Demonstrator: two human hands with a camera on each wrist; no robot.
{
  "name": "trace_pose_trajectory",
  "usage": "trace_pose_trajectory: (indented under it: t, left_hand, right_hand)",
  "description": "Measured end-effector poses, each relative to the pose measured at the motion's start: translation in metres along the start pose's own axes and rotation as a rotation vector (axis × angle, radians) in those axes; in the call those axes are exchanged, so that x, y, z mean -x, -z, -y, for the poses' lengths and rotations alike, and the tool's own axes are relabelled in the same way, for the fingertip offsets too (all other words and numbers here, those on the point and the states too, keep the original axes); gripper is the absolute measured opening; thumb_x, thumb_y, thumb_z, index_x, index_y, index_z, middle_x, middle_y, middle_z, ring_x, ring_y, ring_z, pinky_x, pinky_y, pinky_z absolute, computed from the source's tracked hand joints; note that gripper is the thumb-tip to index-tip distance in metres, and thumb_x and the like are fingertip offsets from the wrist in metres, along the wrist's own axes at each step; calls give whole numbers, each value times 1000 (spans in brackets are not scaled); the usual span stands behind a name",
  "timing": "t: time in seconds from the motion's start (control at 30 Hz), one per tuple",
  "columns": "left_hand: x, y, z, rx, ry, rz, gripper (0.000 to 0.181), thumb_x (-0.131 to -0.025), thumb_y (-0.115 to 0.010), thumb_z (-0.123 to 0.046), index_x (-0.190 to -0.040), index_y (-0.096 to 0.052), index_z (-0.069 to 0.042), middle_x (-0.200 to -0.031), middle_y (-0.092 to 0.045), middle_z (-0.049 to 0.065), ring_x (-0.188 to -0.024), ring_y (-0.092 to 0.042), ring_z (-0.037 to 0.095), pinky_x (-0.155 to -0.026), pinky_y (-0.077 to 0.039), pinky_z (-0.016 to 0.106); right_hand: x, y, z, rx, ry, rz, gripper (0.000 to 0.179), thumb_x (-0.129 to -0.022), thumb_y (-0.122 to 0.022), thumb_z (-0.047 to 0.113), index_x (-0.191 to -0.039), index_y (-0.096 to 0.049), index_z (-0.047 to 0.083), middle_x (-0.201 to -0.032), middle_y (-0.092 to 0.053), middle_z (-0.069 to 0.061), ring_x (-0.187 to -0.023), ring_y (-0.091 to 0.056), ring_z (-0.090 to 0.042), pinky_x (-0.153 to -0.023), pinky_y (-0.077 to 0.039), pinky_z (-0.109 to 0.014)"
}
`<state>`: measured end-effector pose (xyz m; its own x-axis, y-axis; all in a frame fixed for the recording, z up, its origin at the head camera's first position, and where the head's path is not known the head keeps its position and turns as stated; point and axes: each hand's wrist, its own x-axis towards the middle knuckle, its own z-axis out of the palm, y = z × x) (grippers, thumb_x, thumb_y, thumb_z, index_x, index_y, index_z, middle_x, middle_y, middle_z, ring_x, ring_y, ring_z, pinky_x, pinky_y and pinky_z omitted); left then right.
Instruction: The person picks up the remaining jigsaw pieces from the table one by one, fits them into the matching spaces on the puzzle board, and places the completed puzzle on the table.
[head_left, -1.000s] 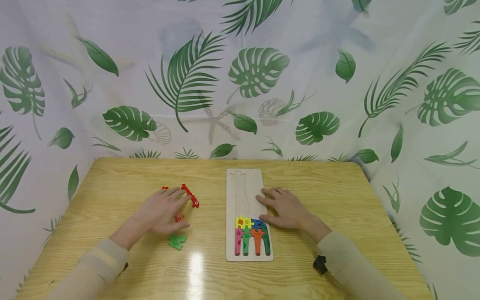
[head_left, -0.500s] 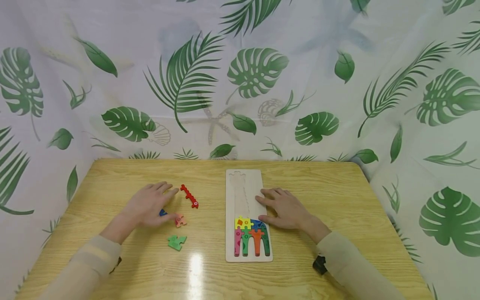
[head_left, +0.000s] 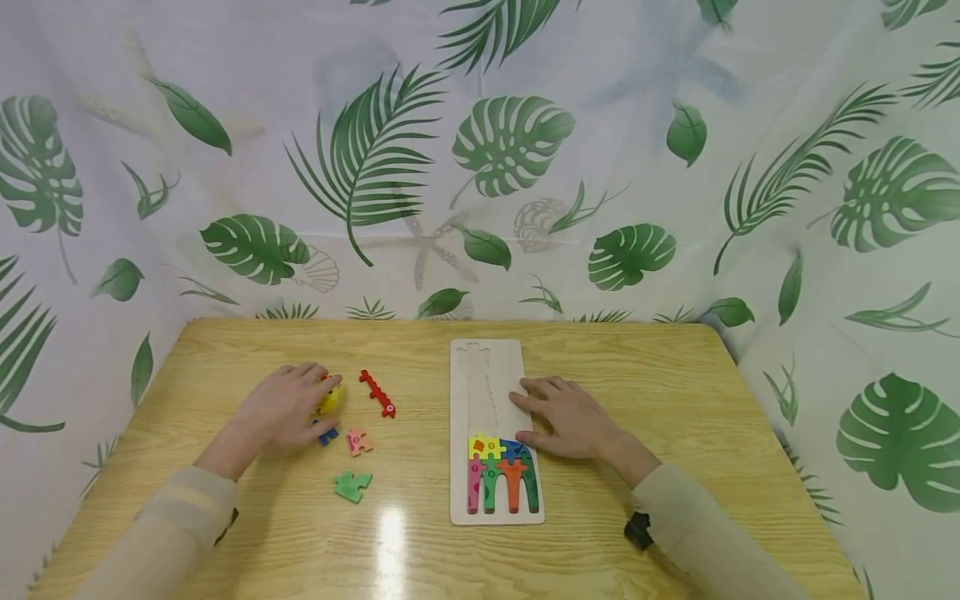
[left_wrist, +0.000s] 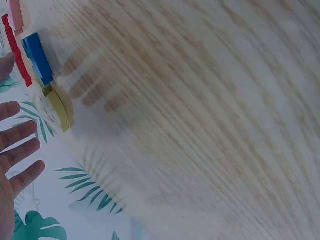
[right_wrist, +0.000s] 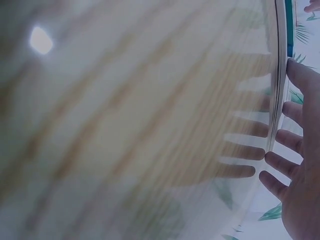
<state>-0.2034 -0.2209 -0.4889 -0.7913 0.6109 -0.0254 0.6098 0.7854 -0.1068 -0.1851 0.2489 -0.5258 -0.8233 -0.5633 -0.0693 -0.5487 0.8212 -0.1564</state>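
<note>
A wooden puzzle board (head_left: pixel 507 367) with a giraffe-shaped recess lies at mid-table, its lower part filled with coloured jigsaw pieces (head_left: pixel 513 483). The right hand (head_left: pixel 566 417) touches the board's right edge with spread, fairly straight fingers; the right wrist view shows its fingertips along that edge. Over the loose pieces at the left hovers the left hand (head_left: pixel 281 407). Its fingers are spread and hold nothing, also in the left wrist view. Close to its fingertips are a yellow piece (head_left: pixel 330 402) and a blue piece (left_wrist: pixel 39 59), both partly covered in the head view.
Right of the left hand lies a long red piece (head_left: pixel 377 394). Nearer the front are a pink piece (head_left: pixel 358 442) and a green piece (head_left: pixel 352 486). A leaf-patterned curtain (head_left: pixel 555 275) stands along the back of the wooden table (head_left: pixel 637 358).
The left hand has drawn back to the left, uncovering the red, pink, blue and yellow pieces. The right hand has stayed at the board's edge.
</note>
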Motion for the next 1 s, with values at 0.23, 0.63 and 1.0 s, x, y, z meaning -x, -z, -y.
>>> trace_pose_trajectory:
  t: [0.23,0.63,1.0]
  left_hand:
    - [2,-4,5,26,36,19,66,-100,-65,-53,-145,-60,-4,-140,-66,20,-132,-61,42,-113,-50,59]
    - [2,-12,10,19,54,-2,62,-101,-64,-51,-142,-63,-4,-136,-68,20,-129,-64,41,-111,-51,58]
    - [0,-17,13,-2,42,-10,59,-102,-64,-49,-140,-65,-4,-127,-69,20,-120,-67,39,-104,-56,56]
  right_hand:
    - [-1,-4,-2,10,4,-6,70,-101,-54,65,-158,-51,25,-164,-49,-10,-151,-46,-37,-121,-41,-63]
    - [0,-1,0,17,13,-13,69,-102,-55,63,-158,-52,24,-163,-50,-11,-148,-48,-37,-118,-43,-63]
    - [0,-1,0,9,8,-12,68,-102,-56,63,-157,-52,23,-163,-50,-11,-148,-47,-37,-118,-43,-62]
